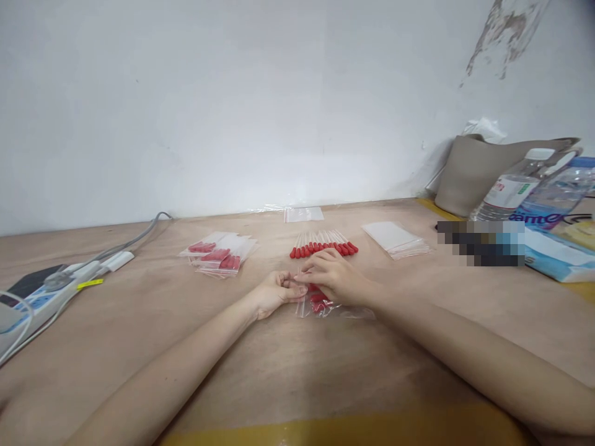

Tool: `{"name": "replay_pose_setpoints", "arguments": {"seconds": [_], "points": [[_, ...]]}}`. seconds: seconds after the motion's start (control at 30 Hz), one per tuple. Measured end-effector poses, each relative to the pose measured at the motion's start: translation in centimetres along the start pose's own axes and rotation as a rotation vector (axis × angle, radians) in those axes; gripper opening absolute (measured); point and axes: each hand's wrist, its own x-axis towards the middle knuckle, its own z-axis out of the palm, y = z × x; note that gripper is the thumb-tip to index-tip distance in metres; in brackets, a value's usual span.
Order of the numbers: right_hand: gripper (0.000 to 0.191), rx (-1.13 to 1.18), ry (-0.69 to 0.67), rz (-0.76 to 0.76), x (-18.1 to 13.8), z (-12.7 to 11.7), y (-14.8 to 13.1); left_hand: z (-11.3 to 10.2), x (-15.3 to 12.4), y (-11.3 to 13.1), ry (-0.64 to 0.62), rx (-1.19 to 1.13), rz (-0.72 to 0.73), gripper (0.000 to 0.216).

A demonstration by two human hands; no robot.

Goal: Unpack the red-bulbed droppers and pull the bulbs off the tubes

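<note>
Nearest us, our forearms [186,368] reach in from the lower corners of the frame, above the yellow strip [297,433] at the bottom. Between our hands, just below the centre, lies a clear bag [351,313] with red-tipped sticks [319,298] inside. Our left hand [276,293] pinches its left end, thumb against fingers. Our right hand [337,275] arches over it, fingers bent close to the left thumb; we cannot tell whether they grip the plastic. Just beyond, a row of loose sticks [325,249] lies side by side, red heads towards us. Left of centre we see filled bags [218,255] overlapping in a pile; right of centre, a stack of flat bags [395,240]. Farther out, a power strip [39,310] sits at the left edge, and a bottle [506,193] stands at the right.
</note>
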Motion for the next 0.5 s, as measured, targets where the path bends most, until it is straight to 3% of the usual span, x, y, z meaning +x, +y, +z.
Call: {"name": "replay_pose_setpoints", "arguments": {"seconds": [0.2, 0.4, 0.5], "points": [[0.02, -0.157, -0.083, -0.195, 1.2, 0.5, 0.9, 0.0, 0.0, -0.1, -0.036, 0.028, 0.01, 0.032], [0.02, -0.138, 0.07, -0.179, 0.4, 1.4, 1.3, 0.0, -0.1, 0.1, 0.016, -0.02, -0.028, 0.031], [0.021, -0.105, 0.09, -0.12, 0.1, 1.4, 1.2, 0.0, -0.3, 0.4, -0.015, -0.033, -0.051, 0.022]]}}
